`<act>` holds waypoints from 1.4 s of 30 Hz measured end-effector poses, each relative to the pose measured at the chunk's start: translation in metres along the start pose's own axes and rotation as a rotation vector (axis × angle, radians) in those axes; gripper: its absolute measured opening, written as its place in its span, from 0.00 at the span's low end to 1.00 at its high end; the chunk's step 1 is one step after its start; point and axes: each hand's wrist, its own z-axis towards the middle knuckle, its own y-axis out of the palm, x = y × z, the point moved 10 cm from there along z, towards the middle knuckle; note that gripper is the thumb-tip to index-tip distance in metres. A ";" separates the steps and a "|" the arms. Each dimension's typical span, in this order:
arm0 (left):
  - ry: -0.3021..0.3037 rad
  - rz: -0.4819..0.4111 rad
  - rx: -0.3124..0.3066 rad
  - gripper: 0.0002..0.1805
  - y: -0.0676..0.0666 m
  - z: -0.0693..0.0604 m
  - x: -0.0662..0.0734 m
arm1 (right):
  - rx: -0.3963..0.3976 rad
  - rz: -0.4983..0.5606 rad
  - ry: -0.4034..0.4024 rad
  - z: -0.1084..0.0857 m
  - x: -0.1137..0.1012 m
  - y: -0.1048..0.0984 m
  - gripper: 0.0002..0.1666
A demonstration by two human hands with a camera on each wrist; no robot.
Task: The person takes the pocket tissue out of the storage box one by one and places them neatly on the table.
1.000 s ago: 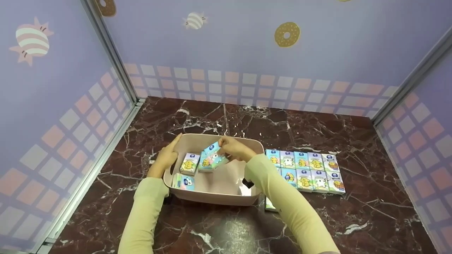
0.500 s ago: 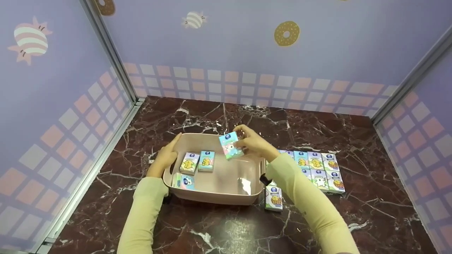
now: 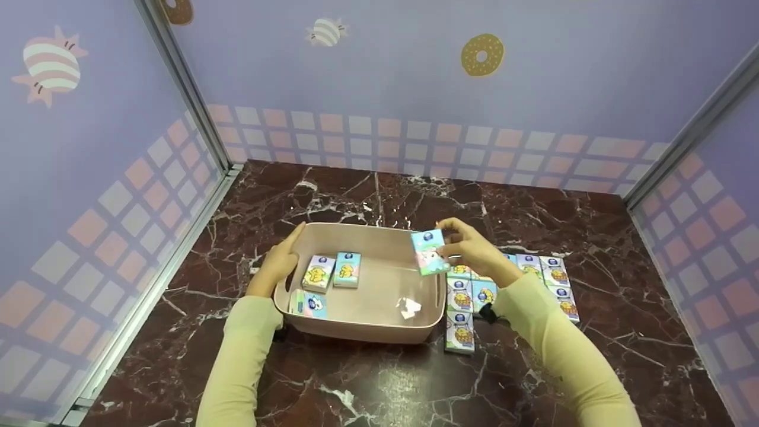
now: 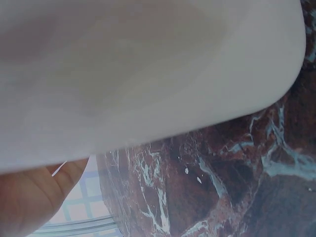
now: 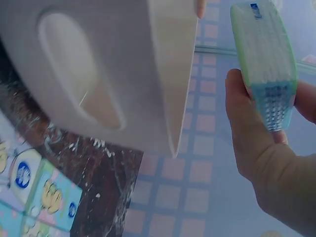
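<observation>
My right hand [image 3: 471, 249] pinches a blue and green tissue pack [image 3: 431, 252] by its edge, above the right rim of a beige plastic storage bin [image 3: 379, 335]. In the right wrist view the pack [image 5: 266, 54] shows its white side between thumb and fingers. At the bin's left end, my left hand [image 3: 277, 267] grips the rim, index finger laid along the edge. Three tissue packs lie inside: a yellow-figured one [image 3: 318, 274], a blue one [image 3: 347, 270] beside it, and one lying sideways [image 3: 308, 305] at the near left corner. The left wrist view shows mostly the bin's outer wall [image 4: 148, 74].
Right of the bin, rows of tissue packs [image 3: 557, 271] lie flat on the dark red marble surface [image 3: 379, 391], partly hidden by my right arm. One pack [image 3: 460, 333] juts out nearest me. Purple panels [image 3: 403, 65] stand behind and at both sides.
My right hand has lifted the blue and green tissue pack from inside the bin and carried it right to the bin's right rim. The left hand has stayed put.
</observation>
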 end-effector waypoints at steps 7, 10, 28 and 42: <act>-0.001 0.001 0.009 0.39 0.000 0.000 -0.003 | 0.027 0.025 -0.021 -0.019 0.017 -0.030 0.22; 0.006 -0.002 0.013 0.39 0.000 -0.001 -0.002 | 0.024 0.037 0.003 -0.026 0.030 -0.040 0.21; 0.013 0.010 0.003 0.39 0.000 -0.001 0.000 | -0.187 -0.010 0.237 -0.055 0.122 -0.068 0.20; 0.012 -0.003 -0.006 0.39 0.001 0.000 0.000 | -0.250 -0.316 0.309 -0.069 0.153 -0.079 0.18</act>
